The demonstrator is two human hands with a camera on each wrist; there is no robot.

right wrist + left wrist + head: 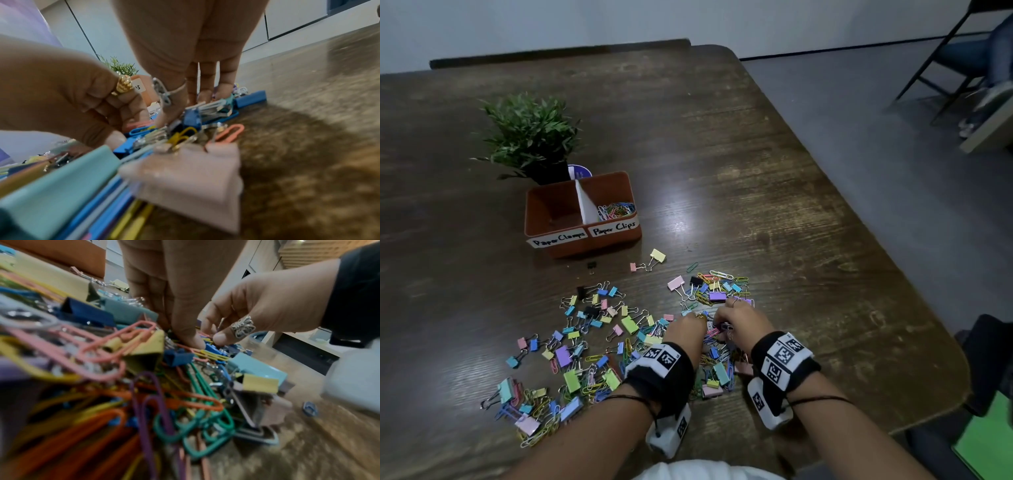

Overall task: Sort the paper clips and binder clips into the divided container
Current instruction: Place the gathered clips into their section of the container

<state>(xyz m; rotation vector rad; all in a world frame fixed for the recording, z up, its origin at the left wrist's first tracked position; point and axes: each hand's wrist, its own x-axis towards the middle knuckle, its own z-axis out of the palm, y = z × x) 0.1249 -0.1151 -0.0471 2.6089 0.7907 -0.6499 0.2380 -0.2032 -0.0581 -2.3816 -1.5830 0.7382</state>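
A mixed pile of coloured paper clips and binder clips [592, 342] is spread over the near part of the wooden table [756, 171]. Both hands work in its right part, fingertips almost touching. My left hand [695, 325], wearing a gold ring [123, 84], has its fingers curled and its thumb [191, 340] down on a tangle of clips [207, 352]. My right hand [729, 317], with a silver thumb ring [242, 327], pinches the same tangle beside a small blue binder clip [191, 118]. The orange divided container [582, 236] stands farther back. Its right compartment holds paper clips [616, 209].
A potted plant [530, 137] stands right behind the container. A yellow and a pink binder clip [650, 260] lie apart between the container and the pile. The table's right edge [893, 260] is near my right arm. A folding chair [945, 68] stands on the floor beyond.
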